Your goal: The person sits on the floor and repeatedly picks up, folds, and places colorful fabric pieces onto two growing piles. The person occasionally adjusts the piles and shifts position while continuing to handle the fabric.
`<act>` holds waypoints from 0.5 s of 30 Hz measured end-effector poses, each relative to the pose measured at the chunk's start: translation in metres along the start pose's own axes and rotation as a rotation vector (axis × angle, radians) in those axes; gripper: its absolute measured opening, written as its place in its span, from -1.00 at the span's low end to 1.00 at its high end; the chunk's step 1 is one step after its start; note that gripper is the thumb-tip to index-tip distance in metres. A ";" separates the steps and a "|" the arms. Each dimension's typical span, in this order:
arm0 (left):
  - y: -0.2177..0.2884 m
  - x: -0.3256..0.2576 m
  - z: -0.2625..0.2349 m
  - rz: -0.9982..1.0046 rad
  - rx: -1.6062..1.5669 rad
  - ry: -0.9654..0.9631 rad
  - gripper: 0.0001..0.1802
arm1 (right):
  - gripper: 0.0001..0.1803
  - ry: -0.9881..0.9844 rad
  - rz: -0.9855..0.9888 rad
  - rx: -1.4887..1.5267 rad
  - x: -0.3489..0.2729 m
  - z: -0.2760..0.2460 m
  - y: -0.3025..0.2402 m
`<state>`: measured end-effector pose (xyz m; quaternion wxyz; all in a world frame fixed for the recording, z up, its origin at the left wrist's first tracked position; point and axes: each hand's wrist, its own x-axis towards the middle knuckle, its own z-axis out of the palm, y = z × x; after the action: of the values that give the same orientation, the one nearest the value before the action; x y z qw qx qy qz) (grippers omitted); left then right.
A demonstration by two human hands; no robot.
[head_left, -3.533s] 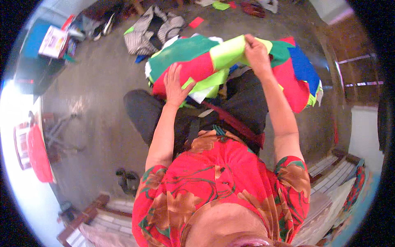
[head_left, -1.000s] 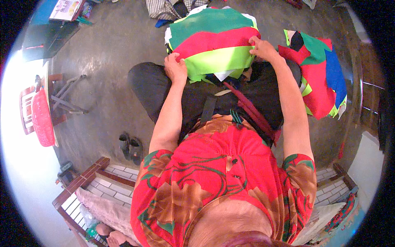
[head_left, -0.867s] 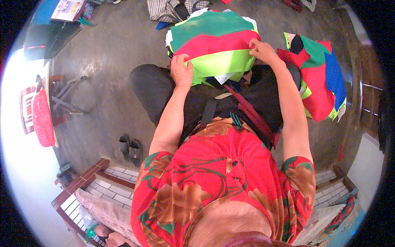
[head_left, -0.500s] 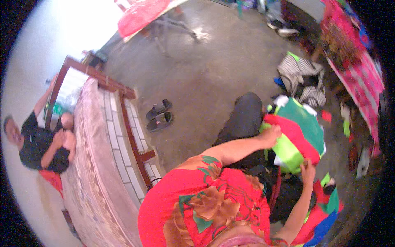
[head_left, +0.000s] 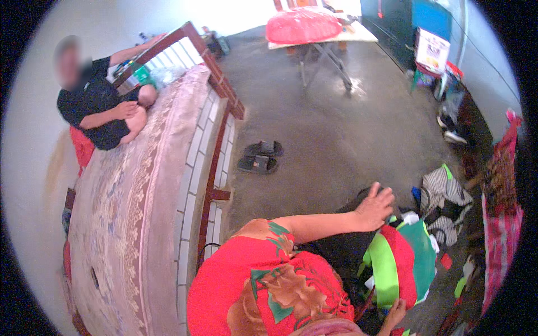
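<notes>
Fingers of the left hand lie flat and loose at about 10 o'clock of the folded cloth on her lap, right hand pinching its 6 o'clock edge, so folding looks mostly done, striped clothes left.

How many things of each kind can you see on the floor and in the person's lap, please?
Folded green-and-red cloth on the lap, left hand resting at its edge, right hand under it: 1
Dark sandals: 2
Striped cloth heap: 1
Folding table: 1
Total: 5
</notes>
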<state>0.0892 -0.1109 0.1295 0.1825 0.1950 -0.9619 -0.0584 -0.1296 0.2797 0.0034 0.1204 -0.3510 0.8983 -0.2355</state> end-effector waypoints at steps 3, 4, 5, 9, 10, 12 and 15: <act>-0.027 -0.020 -0.001 -0.282 -0.272 -0.161 -0.46 | -0.64 -0.115 -0.164 0.046 -0.003 0.024 0.061; -0.025 -0.023 0.003 -0.288 -0.231 -0.156 -0.45 | -0.56 -0.115 -0.295 0.045 -0.001 0.034 0.090; -0.027 -0.023 0.005 -0.287 -0.181 -0.152 -0.44 | -0.47 -0.106 -0.423 0.053 0.011 0.046 0.097; -0.031 -0.013 0.008 -0.240 -0.158 -0.103 -0.44 | -0.50 -0.283 0.006 -0.217 -0.011 0.015 0.020; -0.030 -0.015 0.008 -0.242 -0.153 -0.093 -0.44 | -0.51 -0.306 0.002 -0.241 -0.011 0.011 0.016; -0.031 -0.015 0.007 -0.242 -0.147 -0.080 -0.44 | -0.51 -0.286 -0.046 -0.242 -0.007 0.015 0.014; -0.031 -0.015 0.009 -0.242 -0.156 -0.080 -0.43 | -0.51 -0.209 -0.141 -0.189 -0.008 0.029 0.041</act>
<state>0.1101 -0.1334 0.1108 0.1501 0.2923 -0.9304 -0.1622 -0.1360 0.3017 -0.0414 0.1629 -0.4455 0.8721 -0.1201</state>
